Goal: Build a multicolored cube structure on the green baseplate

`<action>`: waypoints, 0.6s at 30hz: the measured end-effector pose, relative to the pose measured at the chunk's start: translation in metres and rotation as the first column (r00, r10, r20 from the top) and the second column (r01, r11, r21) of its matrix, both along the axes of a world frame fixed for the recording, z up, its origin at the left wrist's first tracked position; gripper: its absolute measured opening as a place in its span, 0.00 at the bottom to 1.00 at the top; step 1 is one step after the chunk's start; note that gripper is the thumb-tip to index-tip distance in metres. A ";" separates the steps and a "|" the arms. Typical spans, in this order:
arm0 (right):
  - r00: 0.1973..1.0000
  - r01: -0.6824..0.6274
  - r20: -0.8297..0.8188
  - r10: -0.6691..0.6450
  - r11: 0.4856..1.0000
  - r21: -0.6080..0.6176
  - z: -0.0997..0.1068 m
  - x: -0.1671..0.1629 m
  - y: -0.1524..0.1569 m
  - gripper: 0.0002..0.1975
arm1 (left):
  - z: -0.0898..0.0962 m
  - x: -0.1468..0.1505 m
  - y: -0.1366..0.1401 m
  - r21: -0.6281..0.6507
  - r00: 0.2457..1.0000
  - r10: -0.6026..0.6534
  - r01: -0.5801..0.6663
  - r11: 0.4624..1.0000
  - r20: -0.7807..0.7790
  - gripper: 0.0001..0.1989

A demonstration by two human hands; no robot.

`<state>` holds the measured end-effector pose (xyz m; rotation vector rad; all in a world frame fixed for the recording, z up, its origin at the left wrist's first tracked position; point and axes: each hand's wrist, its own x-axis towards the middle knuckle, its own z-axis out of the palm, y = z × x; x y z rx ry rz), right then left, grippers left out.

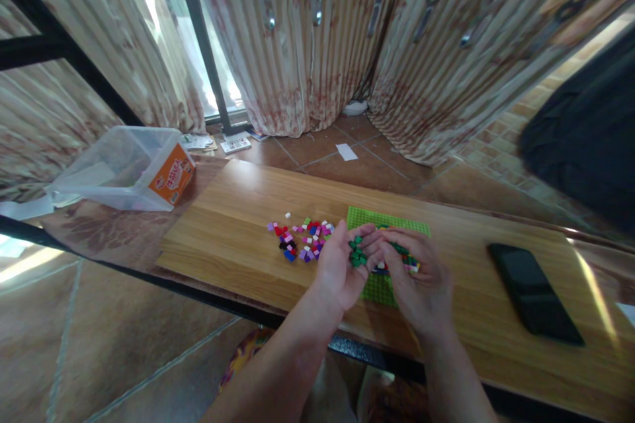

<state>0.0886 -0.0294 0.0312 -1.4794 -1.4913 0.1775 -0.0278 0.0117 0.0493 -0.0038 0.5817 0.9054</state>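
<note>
My left hand [342,264] is palm up with the fingers slightly curled, cupping several small dark green toy bricks [358,252]. Close beside it, my right hand [421,274] is bent with thumb and fingers together around a dark green brick [399,248], partly covered by the fingers. Both hands are over a bright green studded baseplate [387,217]. Multicoloured bricks [413,265] show on the plate beneath my right hand, mostly hidden. Left of my hands, a loose pile of small bricks [310,238] in pink, red, purple, white, blue and black lies on the table.
The wooden tabletop [223,231] extends to both sides. A black phone [536,294] lies at the right. At the far left stands a clear plastic bin [119,168] with an orange label. Striped curtains [297,53] hang behind, and papers [346,152] lie on the tiled floor.
</note>
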 end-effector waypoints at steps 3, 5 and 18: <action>0.991 -0.052 0.123 0.055 0.998 -0.035 0.000 0.003 0.001 0.10 | 0.000 -0.002 0.000 0.022 0.997 -0.068 0.067 0.997 0.021 0.25; 0.975 -0.079 0.201 0.090 0.995 -0.064 -0.002 0.003 0.001 0.11 | 0.000 -0.002 0.000 0.019 0.993 -0.116 0.116 0.993 0.009 0.25; 0.961 -0.061 0.264 0.085 0.993 -0.099 -0.008 0.002 0.003 0.10 | -0.004 -0.005 0.000 -0.010 0.985 -0.175 0.175 0.985 -0.003 0.24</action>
